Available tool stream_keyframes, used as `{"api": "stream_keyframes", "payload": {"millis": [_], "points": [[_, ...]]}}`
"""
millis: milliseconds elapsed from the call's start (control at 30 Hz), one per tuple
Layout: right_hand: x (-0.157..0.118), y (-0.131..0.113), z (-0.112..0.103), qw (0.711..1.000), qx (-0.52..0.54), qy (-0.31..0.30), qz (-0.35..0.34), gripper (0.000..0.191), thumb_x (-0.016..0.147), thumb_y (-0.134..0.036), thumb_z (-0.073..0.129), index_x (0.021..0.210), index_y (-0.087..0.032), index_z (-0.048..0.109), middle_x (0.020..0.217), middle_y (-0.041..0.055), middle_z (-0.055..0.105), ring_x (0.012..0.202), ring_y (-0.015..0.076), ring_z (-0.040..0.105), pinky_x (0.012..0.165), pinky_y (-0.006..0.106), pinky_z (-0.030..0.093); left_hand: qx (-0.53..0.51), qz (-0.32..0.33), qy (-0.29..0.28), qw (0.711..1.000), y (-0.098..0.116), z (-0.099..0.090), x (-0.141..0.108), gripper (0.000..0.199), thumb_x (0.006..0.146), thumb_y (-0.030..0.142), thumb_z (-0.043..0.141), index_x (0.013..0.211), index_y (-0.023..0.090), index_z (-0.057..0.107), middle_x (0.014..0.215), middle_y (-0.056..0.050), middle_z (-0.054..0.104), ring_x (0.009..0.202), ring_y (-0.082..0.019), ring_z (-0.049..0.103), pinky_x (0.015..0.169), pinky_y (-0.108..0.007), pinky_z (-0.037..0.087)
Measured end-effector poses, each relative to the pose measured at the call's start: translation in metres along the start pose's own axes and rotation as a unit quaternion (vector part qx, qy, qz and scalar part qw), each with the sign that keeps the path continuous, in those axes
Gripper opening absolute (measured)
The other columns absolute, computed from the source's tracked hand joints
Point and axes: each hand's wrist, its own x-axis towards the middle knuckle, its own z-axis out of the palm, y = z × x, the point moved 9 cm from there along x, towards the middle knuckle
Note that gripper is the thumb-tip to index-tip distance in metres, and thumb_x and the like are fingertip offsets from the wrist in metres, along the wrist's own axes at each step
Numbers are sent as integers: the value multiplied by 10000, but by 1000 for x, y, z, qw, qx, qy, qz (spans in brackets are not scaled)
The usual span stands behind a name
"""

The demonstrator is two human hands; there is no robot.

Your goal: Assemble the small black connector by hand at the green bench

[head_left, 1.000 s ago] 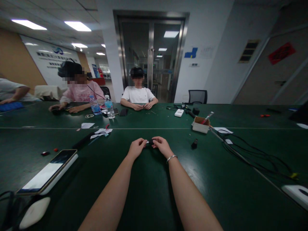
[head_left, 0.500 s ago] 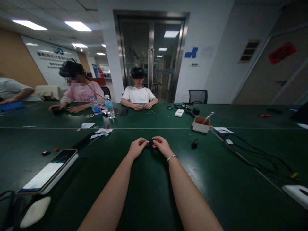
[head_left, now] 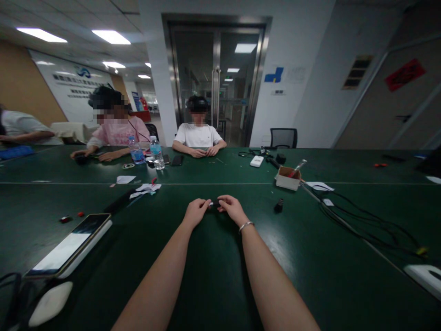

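Between my two hands is a small black piece with a silver end, held just over the table; its exact kind is too small to make out. The fingers of my right hand are pinched on its black part. At its silver end, my left hand has thumb and fingertips pressed together. A bracelet circles my right wrist. To the right of my hands, a small black connector-like piece stands on the green table.
On the left lie a phone on a white box, a white mouse-shaped object and paper scraps. Right are a small open box and black cables. Two water bottles stand before two people across the table.
My left hand has shifted slightly left, and more of the silver end shows. My right hand stays put. Across the table, the person in pink has turned their head, and someone at far left has moved.
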Motion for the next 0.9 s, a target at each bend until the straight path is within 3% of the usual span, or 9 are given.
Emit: {"api": "stream_keyframes", "payload": {"millis": [133, 300, 500, 767, 900], "points": [[-1, -3, 2, 1000, 5, -13, -8, 294, 800, -118, 582, 1088, -156, 629, 636, -15, 627, 561, 93, 632, 579, 215, 532, -3, 13, 14, 1000, -1, 0, 1, 467, 842, 547, 411, 766, 187, 699, 773, -39, 623, 740, -174, 562, 676, -294, 386], [-1, -2, 2, 1000, 1, -11, 4, 181, 805, -117, 570, 956, -138, 669, 655, 0, 639, 554, 86, 625, 580, 209, 532, -14, 6, 5, 1000, 0, 0, 0, 487, 831, 572, 410, 741, 192, 701, 788, -41, 623, 728, -175, 558, 672, -294, 387], [-3, -5, 4, 1000, -2, -18, 2, 166, 807, -96, 557, 935, -135, 656, 618, -7, 624, 545, 87, 623, 573, 204, 527, -32, -8, 8, 999, 1, -2, -2, 493, 820, 582, 415, 617, 185, 627, 733, -38, 590, 667, -166, 534, 627, -289, 383], [-2, -4, 2, 1000, -11, -9, -4, 160, 803, -116, 569, 942, -139, 644, 648, -4, 626, 556, 94, 628, 573, 215, 527, -109, -6, 5, 994, -7, 5, 0, 365, 782, 529, 511, 680, 187, 591, 640, 14, 586, 613, -137, 535, 609, -265, 402], [-2, -4, 2, 1000, 0, -15, -4, 150, 783, -144, 609, 929, -144, 643, 658, 0, 627, 573, 104, 638, 568, 216, 527, -154, -4, 33, 987, -11, 4, 2, 283, 735, 473, 597, 727, 194, 552, 648, 29, 581, 630, -130, 558, 628, -262, 431]]}}
